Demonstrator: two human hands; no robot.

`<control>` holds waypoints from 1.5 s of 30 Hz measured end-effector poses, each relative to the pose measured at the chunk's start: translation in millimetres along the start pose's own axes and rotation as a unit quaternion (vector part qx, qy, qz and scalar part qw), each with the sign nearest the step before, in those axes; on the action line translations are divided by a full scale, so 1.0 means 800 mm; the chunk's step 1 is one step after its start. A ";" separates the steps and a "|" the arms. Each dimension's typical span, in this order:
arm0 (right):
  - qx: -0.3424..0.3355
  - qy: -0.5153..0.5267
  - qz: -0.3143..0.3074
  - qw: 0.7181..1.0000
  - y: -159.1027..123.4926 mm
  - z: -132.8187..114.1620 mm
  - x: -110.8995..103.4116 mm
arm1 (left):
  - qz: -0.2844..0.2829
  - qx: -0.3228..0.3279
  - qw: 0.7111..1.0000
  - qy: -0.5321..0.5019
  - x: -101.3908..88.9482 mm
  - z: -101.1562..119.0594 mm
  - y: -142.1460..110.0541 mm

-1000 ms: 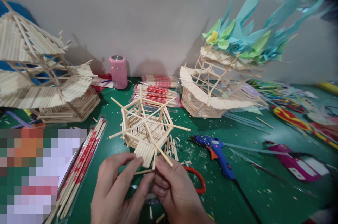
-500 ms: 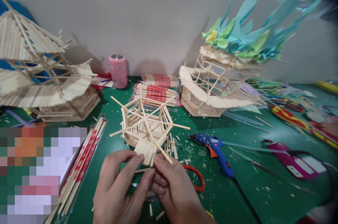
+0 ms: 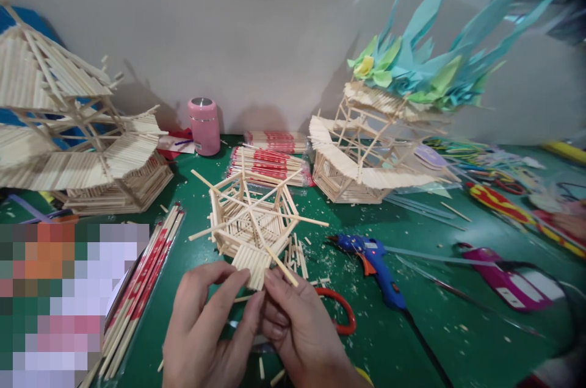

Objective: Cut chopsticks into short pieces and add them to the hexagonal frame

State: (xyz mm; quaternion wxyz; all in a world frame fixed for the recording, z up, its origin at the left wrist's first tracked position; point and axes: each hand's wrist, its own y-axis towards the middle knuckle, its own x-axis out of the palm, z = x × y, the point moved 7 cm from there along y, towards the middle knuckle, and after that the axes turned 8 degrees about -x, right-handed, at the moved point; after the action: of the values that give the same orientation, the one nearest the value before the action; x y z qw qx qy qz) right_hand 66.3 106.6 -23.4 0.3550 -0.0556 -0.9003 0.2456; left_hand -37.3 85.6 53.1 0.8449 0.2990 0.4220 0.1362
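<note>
A small six-sided frame of wooden sticks [image 3: 222,217] stands before me, with long sticks crossing over its top. From its near side a panel of short sticks [image 3: 249,260] slopes down toward me. My left hand [image 3: 206,321] is closed, its fingertips on the panel's lower left edge. On the panel's right edge, my right hand [image 3: 297,321] pinches the outermost short stick, thumb and fingers pressed together. Its lower end is hidden by my fingers. Red-handled scissors [image 3: 343,308] lie partly under my right hand.
A blue glue gun [image 3: 368,251] lies to the right, its cord running toward me. Bagged sticks [image 3: 141,290] lie left. Larger stick pavilions [image 3: 114,159] [image 3: 361,174] stand at both sides. A pink flask [image 3: 204,125] stands at the back, and wood scraps litter the green table.
The right-hand stick now sits flush against the panel, where a slight gap showed before. Both hands have barely moved, and the view has shifted a little.
</note>
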 end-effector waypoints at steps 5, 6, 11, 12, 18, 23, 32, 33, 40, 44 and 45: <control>0.007 0.011 -0.006 1.000 -0.001 0.005 -0.003 | 0.006 0.007 1.000 0.005 -0.001 0.001 0.000; 0.008 0.012 -0.007 1.000 -0.001 0.006 -0.003 | 0.004 0.009 1.000 0.005 -0.001 0.002 0.000; 0.002 0.021 -0.014 1.000 0.000 0.003 -0.001 | 0.002 0.015 1.000 0.005 0.000 0.002 -0.001; 0.001 0.021 -0.015 1.000 0.000 0.003 -0.001 | 0.002 0.016 1.000 0.004 0.000 0.002 -0.001; 0.000 0.014 -0.018 1.000 0.001 0.002 0.001 | -0.002 0.007 1.000 0.002 0.002 0.001 0.001; -0.001 0.010 -0.015 1.000 0.000 0.000 0.001 | -0.002 0.010 1.000 -0.004 0.001 0.001 0.000; 0.007 0.012 -0.007 1.000 0.000 0.004 -0.003 | -0.001 0.011 1.000 0.004 0.000 0.001 -0.001; 0.008 0.013 -0.006 1.000 0.001 0.004 -0.003 | -0.001 0.009 1.000 0.004 0.000 0.001 0.000; 0.003 0.006 -0.010 1.000 0.003 0.002 -0.002 | 0.005 0.008 1.000 0.000 0.001 0.000 -0.001; 0.003 0.010 -0.014 1.000 -0.001 0.001 -0.001 | -0.001 0.013 1.000 0.000 0.000 -0.001 -0.002; 0.006 0.012 -0.019 1.000 -0.002 0.001 -0.002 | -0.001 0.012 1.000 -0.005 -0.002 -0.001 -0.002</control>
State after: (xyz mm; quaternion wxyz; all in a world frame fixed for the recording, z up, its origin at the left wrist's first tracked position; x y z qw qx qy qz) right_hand 66.9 104.2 -24.0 0.3707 -0.0395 -0.8953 0.2436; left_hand -38.8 83.9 52.4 0.8436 0.3097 0.4194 0.1288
